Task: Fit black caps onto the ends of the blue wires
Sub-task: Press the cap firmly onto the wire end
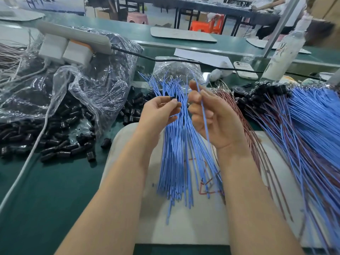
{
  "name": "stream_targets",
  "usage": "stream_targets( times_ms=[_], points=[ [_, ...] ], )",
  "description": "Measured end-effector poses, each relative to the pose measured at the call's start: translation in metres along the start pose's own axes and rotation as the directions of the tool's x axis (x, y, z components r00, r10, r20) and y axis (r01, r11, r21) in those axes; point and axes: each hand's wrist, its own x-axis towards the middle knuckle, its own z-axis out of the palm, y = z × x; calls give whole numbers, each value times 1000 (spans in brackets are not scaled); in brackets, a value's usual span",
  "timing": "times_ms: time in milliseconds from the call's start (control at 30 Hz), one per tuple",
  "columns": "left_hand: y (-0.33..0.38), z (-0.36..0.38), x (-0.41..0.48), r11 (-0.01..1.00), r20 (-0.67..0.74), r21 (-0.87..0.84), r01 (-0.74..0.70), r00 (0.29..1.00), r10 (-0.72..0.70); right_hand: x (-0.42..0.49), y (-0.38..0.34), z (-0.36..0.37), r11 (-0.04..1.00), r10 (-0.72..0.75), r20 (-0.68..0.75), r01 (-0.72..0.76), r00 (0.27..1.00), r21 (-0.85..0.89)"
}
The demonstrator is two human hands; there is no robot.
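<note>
My left hand (160, 111) pinches a small black cap (172, 98) between thumb and fingertips, raised above the table. My right hand (211, 115) holds one blue wire (204, 118), which runs up past my fingers and down across my palm. Cap and wire end are a short way apart. Beneath both hands lies a fanned bundle of loose blue wires (176, 153) on a white mat (184, 227). Many loose black caps (55, 142) lie spilled at the left.
Clear plastic bags (88, 85) holding more caps stand at the left, with a white power strip (73, 37) on top. A pile of blue and red wires with black caps fitted (294, 122) fills the right. A phone (245, 69) and a bottle (281, 57) stand behind.
</note>
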Motion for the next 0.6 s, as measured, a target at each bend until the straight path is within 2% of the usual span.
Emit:
stream_targets(
  times_ms=[33,100,167,200,267,300,333,400,500,533,600],
  points=[
    [0,1,0,1000,1,17,-2,1000,2,-1,0,2,1000,7,87,-7,996,4],
    [-1,1,0,999,-17,35,0,1000,1,0,1,3,999,-5,91,10,996,-50],
    [1,0,0,1000,-39,19,12,999,-11,3,1,1,991,-98,-99,88,990,-100],
    [2,-1,-1,1000,-31,-3,23,999,-23,4,1,-1,968,-202,-244,157,949,-194],
    [3,-2,-1,999,29,-16,36,999,-36,6,2,-4,845,-467,-473,220,747,-487],
    [2,-1,-2,999,59,36,31,998,-33,7,2,-5,782,-567,-515,224,643,-582],
    [1,0,-3,994,86,112,17,996,-27,7,3,-6,748,-625,-534,243,570,-617],
    [-2,3,-6,970,130,241,-23,991,-9,6,2,-6,745,-659,-564,326,498,-582],
    [-2,4,-9,930,152,355,-99,987,48,5,-2,-7,776,-631,-607,402,482,-487],
    [-2,3,-8,917,141,379,-125,987,76,6,-2,-8,784,-621,-608,390,495,-483],
    [-1,4,-8,911,130,380,-161,984,120,10,4,-8,785,-604,-582,278,544,-554]
  ],
)
